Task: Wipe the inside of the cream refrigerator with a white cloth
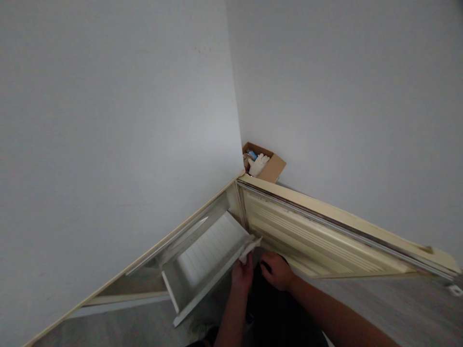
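A white drawer [208, 262] with a ribbed bottom sits pulled out and angled from a low, cream-edged fridge compartment [148, 277]. My left hand [242, 275] is at the drawer's right front corner, its fingers closed on a pale cloth [251, 247]. The cloth lies against the drawer's edge. To the right, my right hand [278, 271] rests on my dark-clothed knee with its fingers loosely curled, and I see nothing in it. The ribbed cream door [307, 226] stands open just beyond that hand.
Behind the door's hinge end, an open cardboard box [272, 168] holds a white glove [258, 165] and a blue item [251, 154]. Plain pale walls rise behind. A grey floor [372, 303] extends under the door and drawer.
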{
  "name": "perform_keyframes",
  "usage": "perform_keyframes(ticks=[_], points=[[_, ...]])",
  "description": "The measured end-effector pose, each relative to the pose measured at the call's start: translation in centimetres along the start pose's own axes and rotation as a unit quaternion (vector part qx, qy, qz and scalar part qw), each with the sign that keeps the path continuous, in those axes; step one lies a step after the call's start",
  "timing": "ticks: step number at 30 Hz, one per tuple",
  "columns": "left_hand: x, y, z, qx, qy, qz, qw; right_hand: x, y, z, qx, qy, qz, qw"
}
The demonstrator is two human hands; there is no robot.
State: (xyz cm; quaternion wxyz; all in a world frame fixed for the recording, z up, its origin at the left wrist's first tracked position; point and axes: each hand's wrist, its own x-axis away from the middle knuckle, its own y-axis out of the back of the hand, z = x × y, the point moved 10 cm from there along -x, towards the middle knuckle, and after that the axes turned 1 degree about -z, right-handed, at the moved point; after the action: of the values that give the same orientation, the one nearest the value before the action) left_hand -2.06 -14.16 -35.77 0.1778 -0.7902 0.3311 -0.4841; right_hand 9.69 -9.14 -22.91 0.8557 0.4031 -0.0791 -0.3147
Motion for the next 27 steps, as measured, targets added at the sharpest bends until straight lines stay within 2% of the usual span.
perform_keyframes(ticks=[5,8,11,13,14,16,17,18,20,22,24,27], points=[[2.3,0.1,-0.6,0.074,0.048,-0.005,0.996,-1.1,-0.1,1.3,-0.026,0.024,-0.007,0.999],[4.2,-0.5,-1.6,0.081,0.048,0.020,0.995,-1.2,-0.3,1.5,-0.045,0.034,-0.010,0.998],[5.4,-1.9,-3.4,0.011,-0.008,0.043,0.999,-0.9,-0.5,1.5,-0.056,0.056,-0.022,0.997],[5.6,-3.1,-5.4,-0.135,-0.089,0.040,0.986,-0.7,-0.5,1.3,-0.062,0.058,-0.034,0.996],[5.6,-4.0,-6.9,-0.239,-0.152,0.033,0.958,-0.7,-0.5,1.2,-0.061,0.053,-0.037,0.996],[5.6,-6.4,-9.6,-0.435,-0.279,0.015,0.856,-0.8,-0.7,1.2,-0.049,0.046,-0.028,0.997],[5.3,-7.6,-10.7,-0.505,-0.327,0.004,0.799,-0.8,-0.9,1.3,-0.041,0.042,-0.021,0.998],[4.7,-8.7,-11.5,-0.546,-0.354,-0.003,0.759,-0.9,-0.9,1.4,-0.034,0.039,-0.017,0.999],[2.7,-10.5,-12.5,-0.608,-0.373,-0.002,0.701,-1.0,-0.8,1.6,-0.025,0.036,-0.016,0.999],[0.5,-12.1,-12.3,-0.681,-0.366,0.020,0.634,-1.1,-0.7,1.8,-0.024,0.035,-0.016,0.999],[-1.6,-12.9,-11.2,-0.752,-0.338,0.047,0.564,-1.1,-0.6,1.7,-0.025,0.034,-0.017,0.999],[-3.5,-12.8,-9.1,-0.834,-0.292,0.070,0.463,-1.0,-0.3,1.4,-0.029,0.034,-0.027,0.999]])
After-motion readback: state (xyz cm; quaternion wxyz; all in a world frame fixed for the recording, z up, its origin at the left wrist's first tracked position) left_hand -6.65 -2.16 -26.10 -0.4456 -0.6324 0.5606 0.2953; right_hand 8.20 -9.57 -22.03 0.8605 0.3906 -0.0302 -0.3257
